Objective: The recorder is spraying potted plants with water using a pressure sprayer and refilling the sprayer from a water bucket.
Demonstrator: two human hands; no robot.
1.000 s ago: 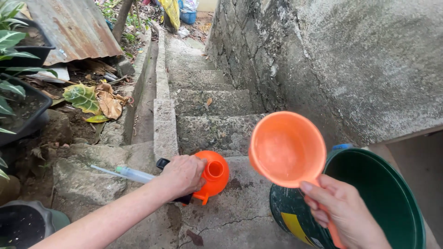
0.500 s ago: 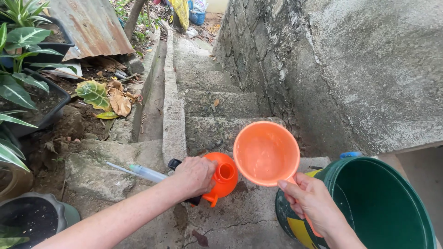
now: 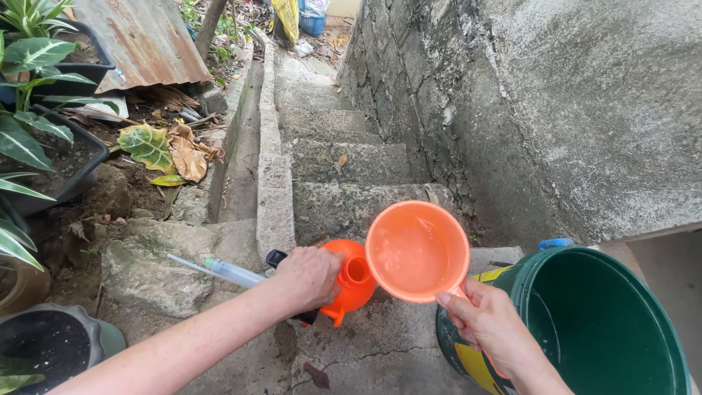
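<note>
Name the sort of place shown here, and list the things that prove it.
Probably an outdoor garden path beside a house: rough concrete steps along a stone wall, potted plants on bare soil, fallen dry leaves.

The sprayer bottle (image 3: 353, 281) stands on the concrete landing (image 3: 380, 351) at the foot of the steps (image 3: 329, 146), with the left hand (image 3: 307, 278) on its left side. The dipper (image 3: 417, 250) hangs just to the right of the bottle's open neck — held from below by the right hand (image 3: 486, 325). Right of that hand stands the bucket (image 3: 599, 329), close under the wall (image 3: 556, 110). A tube (image 3: 219, 269) runs left from the bottle over a rock (image 3: 146, 271). Potted plants (image 3: 36, 146) sit far left — dry leaves (image 3: 175, 150) lie between them and the steps.
</note>
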